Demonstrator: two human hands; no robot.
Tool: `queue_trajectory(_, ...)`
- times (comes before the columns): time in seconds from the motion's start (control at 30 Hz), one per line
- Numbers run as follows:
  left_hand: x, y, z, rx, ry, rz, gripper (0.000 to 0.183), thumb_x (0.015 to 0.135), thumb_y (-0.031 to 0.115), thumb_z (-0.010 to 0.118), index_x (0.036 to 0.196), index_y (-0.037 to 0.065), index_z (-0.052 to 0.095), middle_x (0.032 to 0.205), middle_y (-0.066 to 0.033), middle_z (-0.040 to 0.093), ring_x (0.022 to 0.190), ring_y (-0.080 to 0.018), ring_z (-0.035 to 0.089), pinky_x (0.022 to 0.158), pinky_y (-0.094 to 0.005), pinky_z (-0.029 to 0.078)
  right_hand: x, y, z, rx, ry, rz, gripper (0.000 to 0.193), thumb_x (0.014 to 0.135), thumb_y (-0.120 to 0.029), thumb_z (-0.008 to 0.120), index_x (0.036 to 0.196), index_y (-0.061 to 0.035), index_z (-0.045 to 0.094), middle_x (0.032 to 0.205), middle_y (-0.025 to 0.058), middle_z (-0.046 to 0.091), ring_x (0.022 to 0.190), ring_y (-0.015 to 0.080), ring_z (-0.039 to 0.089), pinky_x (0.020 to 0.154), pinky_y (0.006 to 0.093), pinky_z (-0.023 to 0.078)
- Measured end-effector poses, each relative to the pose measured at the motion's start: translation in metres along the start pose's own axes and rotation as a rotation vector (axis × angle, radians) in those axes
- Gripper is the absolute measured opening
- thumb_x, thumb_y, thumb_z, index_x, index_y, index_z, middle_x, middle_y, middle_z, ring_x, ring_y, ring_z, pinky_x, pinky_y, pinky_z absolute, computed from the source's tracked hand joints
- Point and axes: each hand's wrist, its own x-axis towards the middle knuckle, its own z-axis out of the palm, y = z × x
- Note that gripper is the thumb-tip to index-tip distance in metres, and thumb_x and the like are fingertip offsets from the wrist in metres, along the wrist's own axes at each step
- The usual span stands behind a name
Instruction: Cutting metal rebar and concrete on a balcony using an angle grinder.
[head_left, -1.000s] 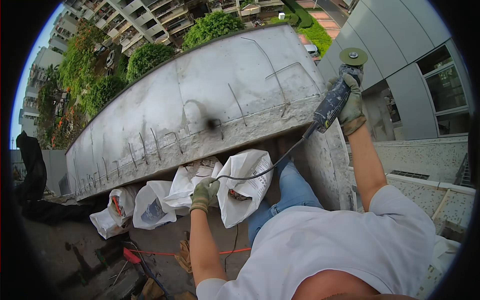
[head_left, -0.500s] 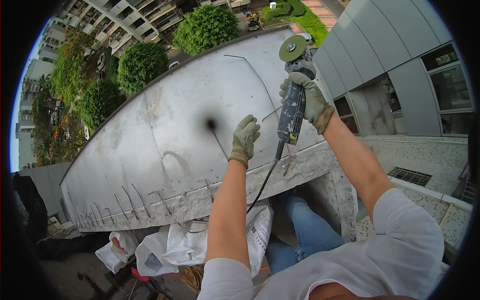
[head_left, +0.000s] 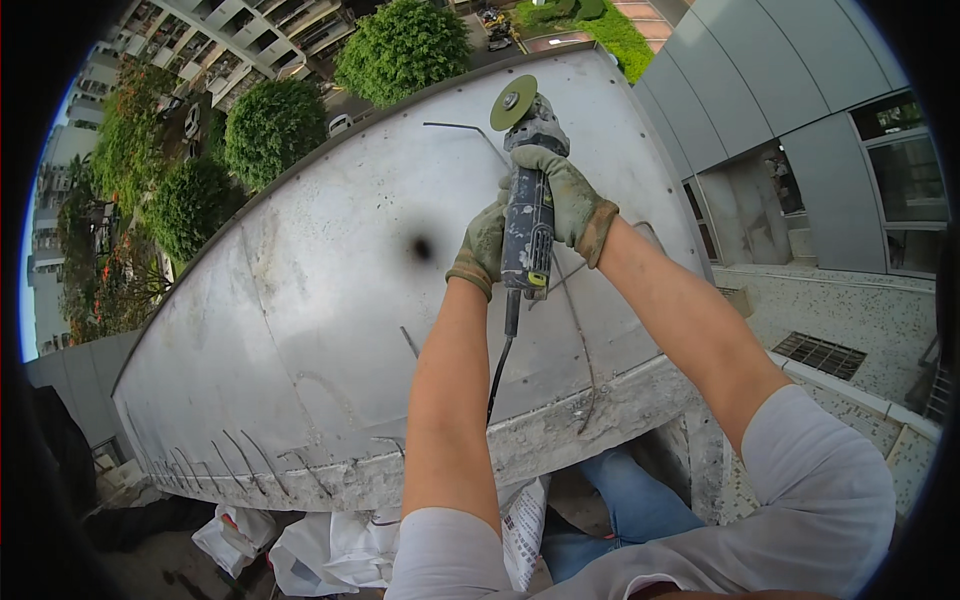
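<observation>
From where I stood, the grinder (head_left: 528,225) was out over the pale panel (head_left: 340,330), upright in the worker's grip, disc (head_left: 513,102) at the far end and cord (head_left: 498,370) trailing from the near one. The right hand (head_left: 562,190) was wrapped about its upper body, just below the head, probably because the weight sat there and the disc was easiest to steer from close by. The left hand (head_left: 482,245) lay against the other flank, likely to steady it; its fingers went behind the casing, so I couldn't tell how tightly they closed. Both wore gloves (head_left: 600,232), sensible, I'd say, against sparks and rough metal.

The cord dropped down between the forearms (head_left: 450,400), well apart from the disc, which seemed a safe way to have it. Whether the disc was spinning I couldn't make out. A bent rod (head_left: 455,125) showed near it, though the gap between them was unclear.

More rods (head_left: 265,462) stuck up from the rough concrete edge (head_left: 640,400), as if left bare by broken concrete. White bags (head_left: 230,540) sat below that edge, perhaps tucked there to be out of the way.
</observation>
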Motion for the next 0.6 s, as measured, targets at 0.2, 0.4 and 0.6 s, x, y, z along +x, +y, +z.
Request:
queue_trajectory(0.2, 0.027, 0.007, -0.05, -0.081, 0.038, -0.191, 0.024, 0.105, 0.025, 0.047, 0.113, 0.005, 0.058, 0.094, -0.0064, 0.068, 0.074, -0.0159, 0.068, 0.067, -0.0315, 0.062, 0.039, 0.016, 0.01, -0.07, 0.074, 0.01, 0.035, 0.082, -0.025, 0.074, 0.103, -0.0003, 0.061, 0.087, 0.0128, 0.065, 0.075, 0.024, 0.068, 0.066, 0.041, 0.061)
queue_trajectory(0.4, 0.024, 0.016, -0.035, 0.023, 0.097, -0.27, 0.024, 0.105, 0.026, 0.045, 0.112, 0.007, 0.059, 0.093, -0.0084, 0.068, 0.076, -0.0199, 0.068, 0.07, -0.0369, 0.062, 0.047, 0.013, 0.013, -0.069, 0.161, 0.059, 0.031, 0.081, -0.025, 0.075, 0.097, -0.0028, 0.062, 0.08, 0.0118, 0.066, 0.067, 0.0236, 0.067, 0.062, 0.0394, 0.06)
queue_trajectory(0.6, 0.012, 0.018, -0.015, 0.049, 0.308, -0.257, 0.033, 0.106, 0.036, 0.041, 0.117, 0.009, 0.057, 0.1, -0.0111, 0.067, 0.08, -0.0241, 0.067, 0.071, -0.0445, 0.061, 0.052, 0.016, 0.02, -0.063, 0.214, 0.056, 0.03, 0.08, -0.025, 0.076, 0.094, -0.003, 0.062, 0.077, 0.0115, 0.065, 0.063, 0.0237, 0.066, 0.058, 0.0401, 0.059)
